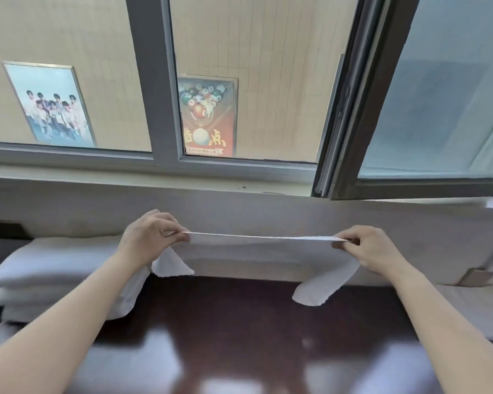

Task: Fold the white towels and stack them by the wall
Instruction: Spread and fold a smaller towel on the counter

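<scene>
left hand and right hand pinch a white towel taut above a dark table, beside folded towels.

A white towel hung stretched in a taut, level band across the middle of the frame, folded over lengthwise. The left hand and the right hand each pinched one end of it at the top edge. Its loose corners drooped below each hand. At the lower left, a stack of folded white towels lay flat against the wall, several layers high.
</scene>
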A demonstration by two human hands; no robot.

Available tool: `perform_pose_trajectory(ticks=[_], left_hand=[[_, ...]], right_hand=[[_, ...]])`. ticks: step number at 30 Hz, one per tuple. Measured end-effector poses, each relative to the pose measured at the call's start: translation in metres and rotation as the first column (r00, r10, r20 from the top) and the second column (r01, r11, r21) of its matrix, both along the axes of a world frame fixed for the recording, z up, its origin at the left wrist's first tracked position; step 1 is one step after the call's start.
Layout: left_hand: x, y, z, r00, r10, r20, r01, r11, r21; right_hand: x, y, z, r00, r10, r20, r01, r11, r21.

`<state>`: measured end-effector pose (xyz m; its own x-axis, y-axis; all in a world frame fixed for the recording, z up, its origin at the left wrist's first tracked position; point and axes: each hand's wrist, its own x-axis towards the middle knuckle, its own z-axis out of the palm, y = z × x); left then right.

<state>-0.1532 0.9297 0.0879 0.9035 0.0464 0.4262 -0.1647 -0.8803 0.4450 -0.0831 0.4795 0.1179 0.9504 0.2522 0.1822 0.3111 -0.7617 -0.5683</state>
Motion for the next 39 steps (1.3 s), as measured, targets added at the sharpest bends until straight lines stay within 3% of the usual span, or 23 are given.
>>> perform_pose_trajectory(ticks=[7, 12, 18, 21, 24, 28, 35, 39], left_hand=[[-0.05, -0.014, -0.128, 0.934, 0.0, -0.357, 0.0, 1.0, 0.001], [-0.089, -0.027, -0.202, 0.825, 0.015, -0.564, -0.025, 1.0, -0.009], [-0.129, -0.038, -0.246, 0.676, -0.045, -0.735, 0.001, 0.998, -0.061], [-0.126, -0.041, -0.248, 0.675, -0.054, -0.736, -0.023, 0.995, -0.095], [-0.106, -0.048, -0.246, 0.728, -0.052, -0.684, -0.005, 0.997, -0.082], [-0.071, -0.061, -0.257, 0.746, -0.042, -0.664, 0.015, 0.999, -0.046], [-0.009, -0.1, -0.292, 0.739, -0.163, -0.654, 0.273, 0.96, 0.068], [0.012, -0.125, -0.313, 0.782, -0.137, -0.607, 0.278, 0.95, 0.143]], right_hand=[[-0.046, -0.006, -0.129, 0.977, -0.092, -0.192, 0.062, 0.986, -0.153], [-0.075, -0.022, -0.198, 0.947, -0.123, -0.296, 0.048, 0.967, -0.249], [-0.096, -0.036, -0.243, 0.879, -0.166, -0.446, 0.024, 0.952, -0.306], [-0.093, -0.035, -0.259, 0.877, -0.182, -0.444, 0.047, 0.954, -0.297], [-0.086, -0.02, -0.265, 0.9, -0.14, -0.412, 0.031, 0.965, -0.261], [-0.071, 0.006, -0.284, 0.955, -0.111, -0.274, 0.043, 0.969, -0.242], [-0.05, 0.042, -0.317, 0.891, -0.284, -0.354, 0.092, 0.877, -0.472], [-0.046, 0.05, -0.341, 0.909, -0.329, -0.254, 0.167, 0.85, -0.5]])
